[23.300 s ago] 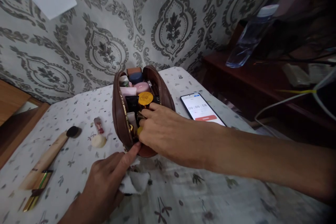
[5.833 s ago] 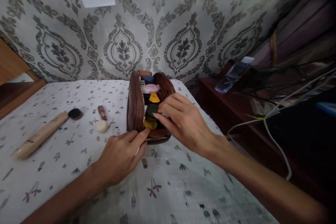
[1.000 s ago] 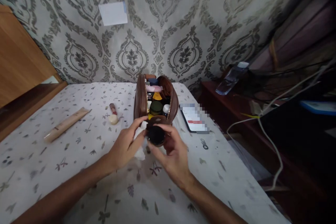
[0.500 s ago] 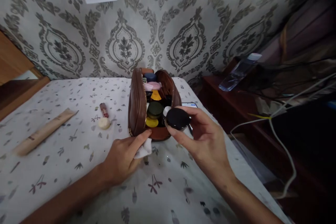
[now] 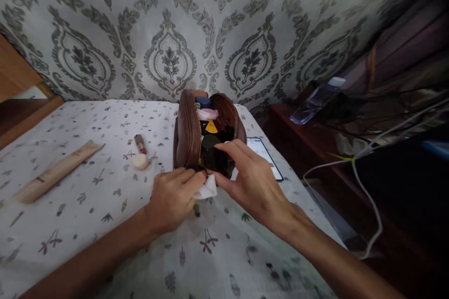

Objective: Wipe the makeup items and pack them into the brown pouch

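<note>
A brown toiletry bag (image 5: 187, 138) stands unzipped, packed with several items, among them a pink item (image 5: 207, 114), a yellow item (image 5: 211, 126) and a dark green lid (image 5: 210, 141). My right hand (image 5: 254, 182) grips a round black-lidded jar (image 5: 214, 159) between thumb and fingers, inside the bag's near end. Closed around a folded white cloth (image 5: 206, 188), my left hand (image 5: 175, 196) also presses at the bag's near edge. The jar's lower part is hidden by the bag.
A phone (image 5: 264, 156) lies right of the bag. On the left are a beige tube (image 5: 58, 170), a small reddish tube (image 5: 139, 143) and a cream-coloured round piece (image 5: 141, 161). A plastic bottle (image 5: 317, 100) and white cables (image 5: 366, 196) are beyond the right edge.
My right hand has lowered the black-lidded jar leftward into the bag. My left hand has shifted slightly right and up along the bag's near edge, and more of the phone shows.
</note>
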